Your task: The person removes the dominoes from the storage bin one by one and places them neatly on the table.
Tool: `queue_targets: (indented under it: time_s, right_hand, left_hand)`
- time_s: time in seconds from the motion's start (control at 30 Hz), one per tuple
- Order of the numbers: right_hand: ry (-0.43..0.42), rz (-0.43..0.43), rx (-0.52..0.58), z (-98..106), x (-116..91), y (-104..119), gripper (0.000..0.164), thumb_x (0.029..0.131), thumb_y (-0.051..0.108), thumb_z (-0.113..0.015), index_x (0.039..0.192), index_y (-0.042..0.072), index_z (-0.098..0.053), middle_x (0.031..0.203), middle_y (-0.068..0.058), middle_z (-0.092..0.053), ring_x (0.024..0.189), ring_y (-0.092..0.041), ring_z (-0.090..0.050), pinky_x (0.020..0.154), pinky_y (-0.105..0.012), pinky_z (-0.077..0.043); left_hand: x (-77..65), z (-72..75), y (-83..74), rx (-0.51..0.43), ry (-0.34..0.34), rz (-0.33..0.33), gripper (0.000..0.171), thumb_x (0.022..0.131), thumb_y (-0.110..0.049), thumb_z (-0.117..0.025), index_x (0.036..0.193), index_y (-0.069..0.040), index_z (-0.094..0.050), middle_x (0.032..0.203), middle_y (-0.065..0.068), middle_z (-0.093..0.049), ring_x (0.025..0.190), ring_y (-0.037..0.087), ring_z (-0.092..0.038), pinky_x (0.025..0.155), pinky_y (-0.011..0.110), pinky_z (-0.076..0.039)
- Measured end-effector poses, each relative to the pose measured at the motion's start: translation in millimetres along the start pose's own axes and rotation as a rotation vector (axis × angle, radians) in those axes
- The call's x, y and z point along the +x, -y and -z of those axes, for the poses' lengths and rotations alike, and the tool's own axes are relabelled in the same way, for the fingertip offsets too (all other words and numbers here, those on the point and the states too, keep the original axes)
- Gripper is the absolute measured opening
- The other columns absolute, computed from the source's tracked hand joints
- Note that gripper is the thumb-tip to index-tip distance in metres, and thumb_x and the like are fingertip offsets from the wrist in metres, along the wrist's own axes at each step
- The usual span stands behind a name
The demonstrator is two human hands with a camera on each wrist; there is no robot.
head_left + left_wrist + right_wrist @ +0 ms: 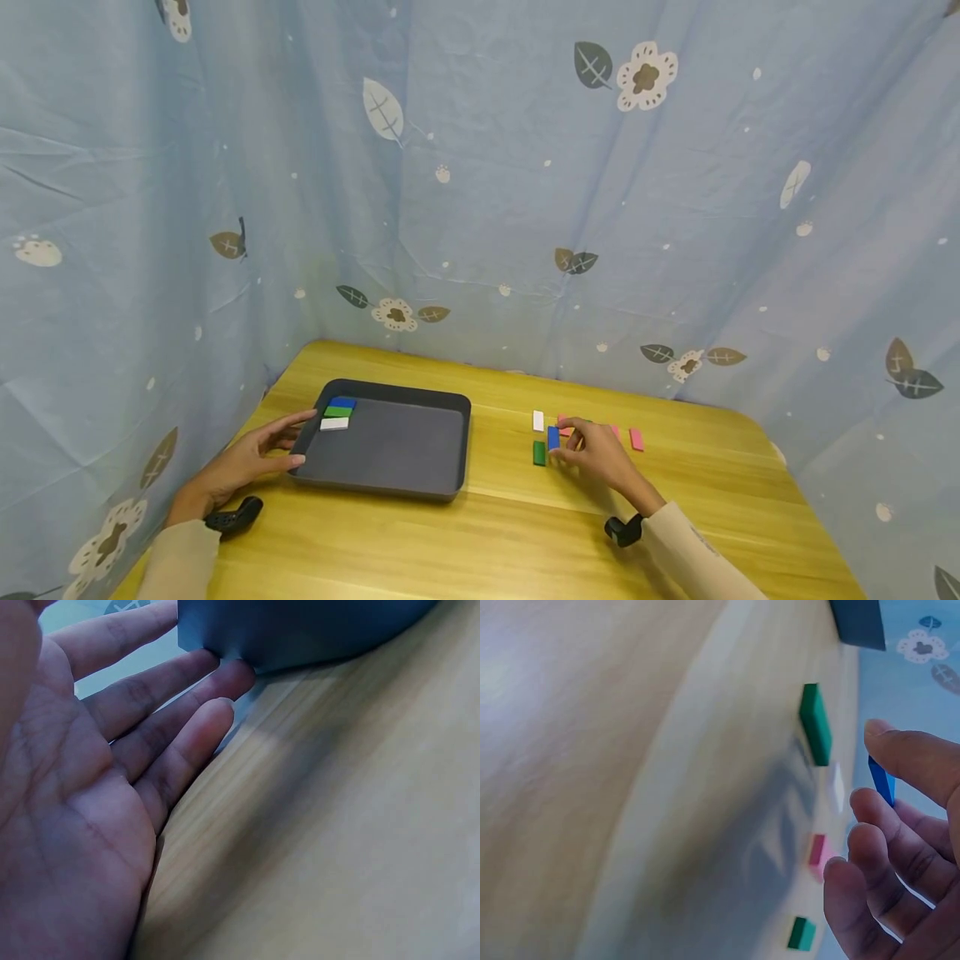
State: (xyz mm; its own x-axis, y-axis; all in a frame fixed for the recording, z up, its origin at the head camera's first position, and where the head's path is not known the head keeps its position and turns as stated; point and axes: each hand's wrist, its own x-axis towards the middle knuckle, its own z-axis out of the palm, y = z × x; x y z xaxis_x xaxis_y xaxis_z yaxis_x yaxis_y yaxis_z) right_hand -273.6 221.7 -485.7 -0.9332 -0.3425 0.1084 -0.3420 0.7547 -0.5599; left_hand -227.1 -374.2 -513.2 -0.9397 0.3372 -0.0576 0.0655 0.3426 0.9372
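Note:
My right hand (pixel 597 454) pinches a blue rectangular block (pixel 553 438) between thumb and fingers, just over the table. In the right wrist view that blue block (pixel 882 781) shows as a thin sliver between thumb and fingers. Beside it lie a green block (pixel 539 453) and a white block (pixel 537 420). On the left, the fingers of my left hand (pixel 251 454) are spread along the side of a dark grey tray (pixel 397 492), with fingertips at its outer wall (pixel 292 634). Inside the tray's far left corner, blue (pixel 342 402), green (pixel 338 412) and white (pixel 334 423) blocks sit in a row.
Pink blocks (pixel 637 439) lie around and beyond the right hand, some partly covered by it. Another green block (pixel 802 934) shows low in the right wrist view. A patterned blue curtain (pixel 510 208) borders the yellow wooden table (pixel 420 542) at the back and sides.

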Motion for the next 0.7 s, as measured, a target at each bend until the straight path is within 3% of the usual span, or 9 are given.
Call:
queue_targets:
  time_s: [0.17,0.47,0.7]
  right_hand:
    - [-0.003,-0.016,-0.005,-3,-6,-10,0.046,0.086,0.029,-0.086,0.121,0.004,-0.071,0.073,0.013,-0.063,0.061,-0.006,-0.055,0.062,-0.027,-0.049]
    - [0.016,-0.036,0.027,-6,-18,-18,0.046,0.087,0.028,-0.085,0.123,0.003,-0.07,0.073,0.011,-0.063,0.059,-0.007,-0.054,0.054,-0.026,-0.047]
    - [0.024,-0.03,0.028,-5,-20,-24,0.048,0.087,0.031,-0.086,0.122,0.001,-0.071,0.073,0.011,-0.063,0.059,-0.006,-0.055,0.055,-0.025,-0.048]
  left_hand:
    - [-0.6,-0.6,-0.9,0.014,-0.003,-0.007,0.07,0.101,-0.014,-0.068,0.162,-0.019,-0.035,0.159,0.021,-0.032,0.126,0.03,-0.045,0.091,0.041,-0.05]
    - [-2.8,-1.7,-0.8,0.013,0.001,-0.002,0.069,0.102,-0.014,-0.067,0.162,-0.02,-0.035,0.158,0.021,-0.034,0.125,0.033,-0.045,0.093,0.047,-0.048]
    - [-1.7,0.9,1.7,-0.002,0.001,-0.011,0.069,0.102,-0.014,-0.066,0.162,-0.019,-0.034,0.157,0.02,-0.035,0.121,0.022,-0.05,0.09,0.04,-0.052]
